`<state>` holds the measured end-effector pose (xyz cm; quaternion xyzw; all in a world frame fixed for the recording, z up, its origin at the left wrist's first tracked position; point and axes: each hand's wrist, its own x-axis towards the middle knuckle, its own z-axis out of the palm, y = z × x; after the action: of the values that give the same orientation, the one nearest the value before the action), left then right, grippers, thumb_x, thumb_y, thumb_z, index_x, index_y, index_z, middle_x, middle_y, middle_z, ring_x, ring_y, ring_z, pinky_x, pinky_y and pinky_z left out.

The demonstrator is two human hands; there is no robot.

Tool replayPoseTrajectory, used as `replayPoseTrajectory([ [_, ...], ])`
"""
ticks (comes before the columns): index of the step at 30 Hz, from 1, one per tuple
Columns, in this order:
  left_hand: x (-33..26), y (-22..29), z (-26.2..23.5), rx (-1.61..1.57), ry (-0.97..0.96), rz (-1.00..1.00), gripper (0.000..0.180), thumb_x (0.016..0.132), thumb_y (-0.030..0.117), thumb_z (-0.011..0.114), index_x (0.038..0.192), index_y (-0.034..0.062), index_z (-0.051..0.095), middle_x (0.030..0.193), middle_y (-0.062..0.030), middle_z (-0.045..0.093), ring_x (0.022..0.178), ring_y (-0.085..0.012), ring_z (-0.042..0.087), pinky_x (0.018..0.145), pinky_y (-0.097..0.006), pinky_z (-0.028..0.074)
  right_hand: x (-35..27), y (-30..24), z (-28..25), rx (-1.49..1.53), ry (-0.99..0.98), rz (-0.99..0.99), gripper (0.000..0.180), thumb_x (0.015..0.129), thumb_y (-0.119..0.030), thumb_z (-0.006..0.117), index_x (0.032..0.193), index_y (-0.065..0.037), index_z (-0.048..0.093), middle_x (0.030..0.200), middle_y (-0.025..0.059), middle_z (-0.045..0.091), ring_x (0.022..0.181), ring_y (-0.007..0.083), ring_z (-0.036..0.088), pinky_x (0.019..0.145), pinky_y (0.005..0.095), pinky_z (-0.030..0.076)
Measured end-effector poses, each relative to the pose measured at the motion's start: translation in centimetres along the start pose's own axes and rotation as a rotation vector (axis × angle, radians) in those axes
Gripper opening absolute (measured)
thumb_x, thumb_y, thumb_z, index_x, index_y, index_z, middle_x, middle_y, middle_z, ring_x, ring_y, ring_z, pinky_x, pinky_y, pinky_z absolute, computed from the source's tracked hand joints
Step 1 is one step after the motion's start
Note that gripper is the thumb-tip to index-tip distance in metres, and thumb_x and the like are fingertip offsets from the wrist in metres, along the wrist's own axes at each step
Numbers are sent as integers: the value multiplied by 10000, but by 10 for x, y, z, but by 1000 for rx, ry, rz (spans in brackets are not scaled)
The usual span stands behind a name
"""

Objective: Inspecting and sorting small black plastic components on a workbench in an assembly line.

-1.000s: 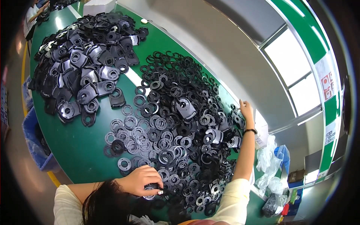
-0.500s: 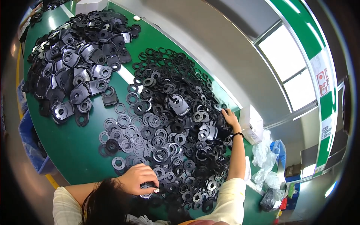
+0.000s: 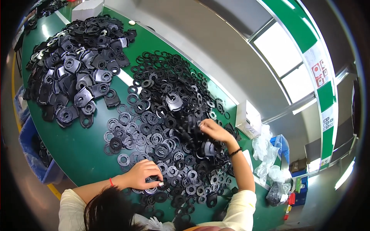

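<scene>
The right hand (image 3: 214, 130) has come in from the wall-side edge of the spread of black flat rings (image 3: 166, 134) and now sits over its middle, with a few blurred dark parts (image 3: 188, 131) just by the fingertips. That edge looks thinner, with more green table (image 3: 81, 151) bare between the stragglers, which suggests the rings are being raked inward and gathered up. Its fingers are bent; whether this grip has closed on parts or merely pushes them, I cannot tell. The left hand (image 3: 142, 175) has stayed at the near edge, fingers curled over the rings (something dark shows under them, but I cannot tell if it is held). The separate heap of black tabbed covers with round holes (image 3: 73, 79), farther left, looks undisturbed.
</scene>
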<state>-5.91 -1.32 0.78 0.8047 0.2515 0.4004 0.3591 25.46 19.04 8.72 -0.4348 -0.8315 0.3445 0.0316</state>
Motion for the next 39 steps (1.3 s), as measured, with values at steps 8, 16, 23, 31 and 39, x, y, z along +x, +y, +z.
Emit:
replayPoseTrajectory([
  [8, -1, -5, -1, 3, 54, 27, 160, 795, 279, 654, 822, 124, 623, 798, -5, 576, 773, -198, 540, 726, -319, 394, 25, -63, -21, -266, 304, 39, 318, 945, -305, 489, 1057, -22, 578, 969, 139, 608, 920, 259, 577, 834, 341, 454],
  [16, -2, -4, 2, -27, 32, 61, 178, 821, 287, 643, 826, 110, 629, 815, -9, 585, 805, -203, 546, 732, -318, 392, 173, 2, -21, -311, 409, 477, 770, 778, -761, 406, 1412, -331, 335, 1398, 229, 355, 1274, 436, 351, 1021, 569, 284],
  [23, -6, -8, 0, -66, -8, 51, 157, 835, 270, 647, 858, 115, 636, 865, -3, 604, 843, -200, 548, 766, -320, 391, 200, 5, -13, -309, 224, 408, 893, 685, -729, 569, 1418, -271, 343, 1384, 305, 329, 1284, 454, 329, 1053, 493, 296],
  [31, -2, -5, -4, -175, 203, -52, 407, 810, 240, 661, 1150, 64, 523, 1148, -139, 451, 1116, -292, 443, 963, -377, 377, 119, -29, 4, -194, 78, -98, 510, 806, -346, 653, 1260, -150, 526, 1213, 153, 516, 1125, 310, 496, 953, 353, 407],
  [39, -4, -10, -1, -174, 368, -144, 759, 816, 362, 638, 1366, 18, 244, 1392, -221, 217, 1301, -372, 253, 1071, -444, 241, 8, -96, 34, -236, -145, -270, 667, 827, -358, 648, 1355, -44, 388, 1230, 176, 477, 1124, 322, 464, 1007, 377, 341],
])
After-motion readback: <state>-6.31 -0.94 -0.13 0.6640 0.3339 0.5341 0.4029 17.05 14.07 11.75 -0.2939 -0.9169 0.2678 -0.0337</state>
